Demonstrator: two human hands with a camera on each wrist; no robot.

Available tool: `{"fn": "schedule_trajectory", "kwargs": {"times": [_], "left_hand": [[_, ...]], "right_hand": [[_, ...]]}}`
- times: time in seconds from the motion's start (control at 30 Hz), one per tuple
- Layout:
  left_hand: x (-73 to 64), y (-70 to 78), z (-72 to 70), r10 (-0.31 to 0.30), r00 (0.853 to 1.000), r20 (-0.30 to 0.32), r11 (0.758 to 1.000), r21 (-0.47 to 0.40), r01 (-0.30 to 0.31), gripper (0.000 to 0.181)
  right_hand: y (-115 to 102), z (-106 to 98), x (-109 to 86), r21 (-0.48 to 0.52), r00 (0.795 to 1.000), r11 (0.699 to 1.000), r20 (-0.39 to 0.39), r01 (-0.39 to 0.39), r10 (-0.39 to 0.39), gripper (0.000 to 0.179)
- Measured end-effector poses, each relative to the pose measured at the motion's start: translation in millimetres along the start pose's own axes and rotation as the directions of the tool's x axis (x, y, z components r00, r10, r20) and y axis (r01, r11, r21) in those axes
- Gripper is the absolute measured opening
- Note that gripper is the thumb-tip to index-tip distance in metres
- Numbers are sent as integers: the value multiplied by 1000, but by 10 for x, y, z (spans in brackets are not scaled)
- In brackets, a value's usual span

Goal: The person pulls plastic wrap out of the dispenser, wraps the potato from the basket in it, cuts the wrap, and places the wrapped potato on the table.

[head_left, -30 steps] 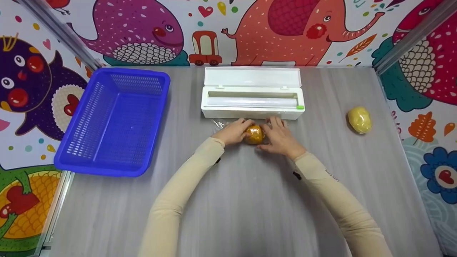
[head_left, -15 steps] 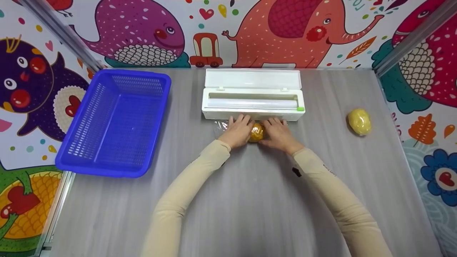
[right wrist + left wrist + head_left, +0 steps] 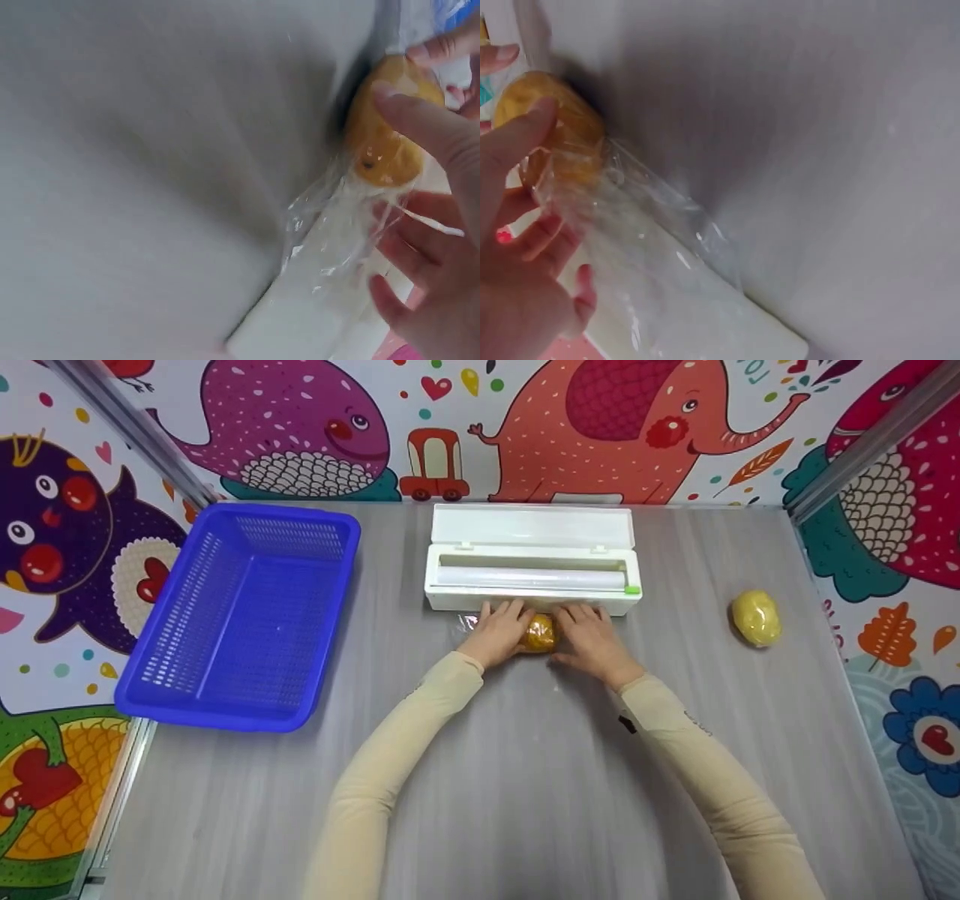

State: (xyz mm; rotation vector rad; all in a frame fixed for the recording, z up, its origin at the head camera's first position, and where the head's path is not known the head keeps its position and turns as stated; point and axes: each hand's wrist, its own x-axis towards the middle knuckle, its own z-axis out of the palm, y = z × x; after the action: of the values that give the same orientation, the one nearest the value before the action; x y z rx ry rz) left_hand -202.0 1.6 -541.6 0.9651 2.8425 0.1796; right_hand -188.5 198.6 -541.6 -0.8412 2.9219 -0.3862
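An orange-yellow oval fruit, partly covered by clear cling film, sits before the white cling film box. My left hand holds its left side, the thumb lying over the fruit in the left wrist view, the other fingers curled by the film. My right hand holds the other side; its thumb overlaps the fruit in the right wrist view and its fingers reach behind the loose film. In the head view the fingertips of both hands are right at the box front.
The cling film box stands with its lid raised and a film roll inside. A blue plastic basket stands at left. Another yellow wrapped fruit lies at right. Printed walls border the grey table.
The left hand has shifted right and toward the box, its fingers now up at the box front. The fruit has moved slightly closer to the box. Loose film shows less at left.
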Motion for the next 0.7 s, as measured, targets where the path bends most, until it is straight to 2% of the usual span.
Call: {"fn": "schedule_trajectory", "kwargs": {"times": [0.17,0.3,0.43,0.53,0.7], "left_hand": [[12,-38,26,10,1000,-2,999,-44,-10,62],[-5,-108,72,56,998,-24,987,-151,-59,67],[-26,-186,123,94,994,-58,966,-236,-105,71],[-38,-244,161,111,991,-79,962,-241,-127,69],[-73,-313,168,114,992,-46,972,-202,-121,70]], "right_hand": [[-57,60,8,-53,997,998,-54,43,-46,70],[-42,89,29,-22,997,999,-69,26,-28,63],[8,86,46,39,996,998,-79,45,-42,62],[54,89,43,113,995,992,-92,55,-45,61],[97,96,28,172,995,983,-76,72,-59,61]]}}
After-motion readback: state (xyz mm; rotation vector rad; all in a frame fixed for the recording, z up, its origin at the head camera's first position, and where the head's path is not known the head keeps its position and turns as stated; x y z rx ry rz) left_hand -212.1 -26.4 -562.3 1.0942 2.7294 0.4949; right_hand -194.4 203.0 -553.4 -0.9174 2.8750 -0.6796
